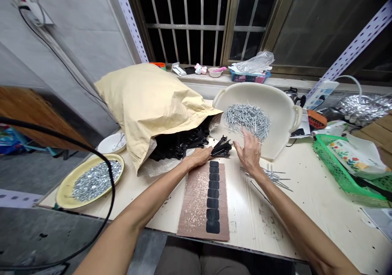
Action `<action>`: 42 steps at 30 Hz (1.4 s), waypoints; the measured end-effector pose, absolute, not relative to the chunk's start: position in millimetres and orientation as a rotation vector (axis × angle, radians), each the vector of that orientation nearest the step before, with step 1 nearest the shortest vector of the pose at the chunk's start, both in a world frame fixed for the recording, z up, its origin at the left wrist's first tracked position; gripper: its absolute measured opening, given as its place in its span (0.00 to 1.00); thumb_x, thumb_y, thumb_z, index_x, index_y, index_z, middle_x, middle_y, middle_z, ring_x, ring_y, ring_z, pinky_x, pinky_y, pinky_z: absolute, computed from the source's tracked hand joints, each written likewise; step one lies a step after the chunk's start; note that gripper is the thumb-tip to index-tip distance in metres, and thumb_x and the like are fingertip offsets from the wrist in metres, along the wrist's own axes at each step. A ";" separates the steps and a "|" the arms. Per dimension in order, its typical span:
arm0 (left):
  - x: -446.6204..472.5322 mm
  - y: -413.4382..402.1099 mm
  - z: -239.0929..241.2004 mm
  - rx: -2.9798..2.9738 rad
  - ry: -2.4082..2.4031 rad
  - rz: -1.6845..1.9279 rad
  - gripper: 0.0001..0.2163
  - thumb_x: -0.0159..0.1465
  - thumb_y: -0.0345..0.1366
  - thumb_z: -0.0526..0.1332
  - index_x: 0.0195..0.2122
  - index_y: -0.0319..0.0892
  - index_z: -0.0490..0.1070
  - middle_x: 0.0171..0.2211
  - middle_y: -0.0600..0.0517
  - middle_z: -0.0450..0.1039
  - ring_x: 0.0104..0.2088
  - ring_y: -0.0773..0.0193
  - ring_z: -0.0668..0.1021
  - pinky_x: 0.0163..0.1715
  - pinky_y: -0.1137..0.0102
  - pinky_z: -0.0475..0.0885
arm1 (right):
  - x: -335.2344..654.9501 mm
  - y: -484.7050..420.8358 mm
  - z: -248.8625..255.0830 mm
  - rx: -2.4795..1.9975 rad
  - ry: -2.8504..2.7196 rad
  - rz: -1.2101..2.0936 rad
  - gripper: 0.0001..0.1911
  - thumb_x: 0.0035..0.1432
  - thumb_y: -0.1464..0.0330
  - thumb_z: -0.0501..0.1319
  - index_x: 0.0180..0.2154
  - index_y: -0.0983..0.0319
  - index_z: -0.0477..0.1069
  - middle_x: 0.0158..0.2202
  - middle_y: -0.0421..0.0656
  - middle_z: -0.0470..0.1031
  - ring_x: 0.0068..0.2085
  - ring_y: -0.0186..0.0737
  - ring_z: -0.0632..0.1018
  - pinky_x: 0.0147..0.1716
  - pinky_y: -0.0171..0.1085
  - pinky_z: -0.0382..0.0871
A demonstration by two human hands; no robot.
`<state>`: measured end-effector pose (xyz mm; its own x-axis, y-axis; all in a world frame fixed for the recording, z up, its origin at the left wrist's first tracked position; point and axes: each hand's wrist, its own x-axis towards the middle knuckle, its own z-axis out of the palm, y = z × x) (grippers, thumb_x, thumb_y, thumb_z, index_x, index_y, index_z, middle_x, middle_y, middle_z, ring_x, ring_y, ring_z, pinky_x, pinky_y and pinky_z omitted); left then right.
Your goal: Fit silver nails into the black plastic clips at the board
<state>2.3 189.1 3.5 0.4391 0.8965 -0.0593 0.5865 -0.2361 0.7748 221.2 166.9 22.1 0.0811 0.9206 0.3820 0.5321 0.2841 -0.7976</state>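
Observation:
My left hand (200,156) is closed on a small bunch of black plastic pieces (221,147), whose ends fan out to the right of the fingers. Behind it, more pieces of the same sort (186,141) fill the mouth of a yellow sack (153,99). My right hand (249,151) is open, thumb apart from the fingers, at the front lip of a white scoop-shaped basin (281,124). Its fingertips reach the near side of a heap of long metal nails (248,118). Several loose nails (274,178) lie beneath my right wrist.
A brown board (196,209) with a column of black squares (212,203) lies in front. On the left are a yellow dish of metal washers (94,181) and a white bowl (112,143). A green basket (324,160) stands right; a black cable (112,193) arcs across the left.

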 end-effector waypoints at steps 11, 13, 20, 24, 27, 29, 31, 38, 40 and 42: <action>-22.4 150.1 49.5 2.189 1.303 0.558 0.14 0.56 0.32 0.64 0.45 0.44 0.73 0.49 0.45 0.69 0.51 0.51 0.70 0.50 0.65 0.61 | 191.5 179.8 0.7 -1.208 -2.644 -0.219 0.19 0.64 0.60 0.53 0.55 0.52 0.67 0.39 0.48 0.72 0.37 0.43 0.68 0.40 0.43 0.50; -41.6 119.0 63.7 2.233 1.418 0.675 0.13 0.63 0.37 0.57 0.48 0.46 0.72 0.46 0.46 0.70 0.46 0.55 0.72 0.45 0.66 0.64 | 194.0 178.0 -1.2 -1.205 -2.646 -0.257 0.19 0.65 0.59 0.51 0.55 0.49 0.66 0.36 0.46 0.70 0.34 0.41 0.67 0.39 0.43 0.49; -105.7 14.1 43.1 2.165 1.756 0.549 0.12 0.66 0.38 0.53 0.43 0.46 0.76 0.37 0.47 0.73 0.39 0.58 0.74 0.36 0.67 0.66 | 201.1 165.7 -0.6 -1.303 -2.622 -0.200 0.18 0.66 0.65 0.45 0.51 0.56 0.67 0.36 0.47 0.71 0.32 0.41 0.68 0.35 0.41 0.53; -116.6 -5.1 17.1 2.323 1.809 0.283 0.13 0.67 0.36 0.51 0.42 0.46 0.75 0.36 0.48 0.71 0.38 0.60 0.71 0.32 0.70 0.64 | 200.0 149.3 12.7 -1.358 -2.462 -0.107 0.18 0.65 0.66 0.46 0.52 0.60 0.65 0.43 0.48 0.71 0.36 0.42 0.72 0.29 0.37 0.56; -116.5 -5.4 9.6 2.412 1.804 0.139 0.13 0.68 0.34 0.49 0.43 0.45 0.74 0.36 0.49 0.70 0.38 0.61 0.69 0.30 0.70 0.62 | 197.0 133.4 24.5 -1.381 -2.353 -0.151 0.19 0.66 0.63 0.46 0.54 0.59 0.65 0.43 0.47 0.72 0.36 0.41 0.73 0.24 0.35 0.54; -115.9 -3.2 7.4 2.446 1.770 0.099 0.13 0.68 0.33 0.49 0.42 0.43 0.73 0.36 0.48 0.69 0.38 0.61 0.69 0.30 0.70 0.62 | 194.3 122.5 30.6 -1.382 -2.336 -0.171 0.19 0.67 0.60 0.46 0.52 0.59 0.67 0.41 0.46 0.73 0.35 0.39 0.73 0.22 0.34 0.52; -116.2 -0.5 5.1 2.454 1.745 0.134 0.12 0.68 0.33 0.50 0.39 0.41 0.73 0.35 0.48 0.70 0.37 0.60 0.70 0.31 0.69 0.64 | 190.5 111.7 34.6 -1.368 -2.344 -0.171 0.18 0.67 0.60 0.47 0.48 0.59 0.70 0.39 0.44 0.74 0.34 0.37 0.74 0.21 0.33 0.51; -126.7 -2.7 0.2 2.219 1.923 0.766 0.12 0.68 0.36 0.51 0.45 0.41 0.72 0.35 0.48 0.71 0.38 0.62 0.72 0.37 0.68 0.68 | 168.2 76.3 32.8 -1.193 -2.453 -0.085 0.13 0.66 0.64 0.50 0.43 0.61 0.72 0.42 0.42 0.75 0.38 0.35 0.75 0.28 0.32 0.62; -126.7 -6.2 1.9 2.296 1.922 0.734 0.12 0.67 0.36 0.52 0.44 0.42 0.74 0.34 0.48 0.71 0.37 0.62 0.71 0.34 0.69 0.67 | 161.2 69.2 29.8 -1.118 -2.478 -0.034 0.13 0.66 0.66 0.50 0.44 0.61 0.72 0.44 0.42 0.75 0.41 0.36 0.75 0.32 0.32 0.65; -123.5 -8.3 3.0 2.422 1.880 0.625 0.11 0.67 0.37 0.53 0.43 0.44 0.75 0.34 0.48 0.71 0.36 0.61 0.69 0.31 0.69 0.64 | 154.9 63.4 27.6 -1.053 -2.495 -0.008 0.13 0.66 0.67 0.50 0.46 0.60 0.71 0.46 0.42 0.75 0.43 0.38 0.75 0.36 0.33 0.66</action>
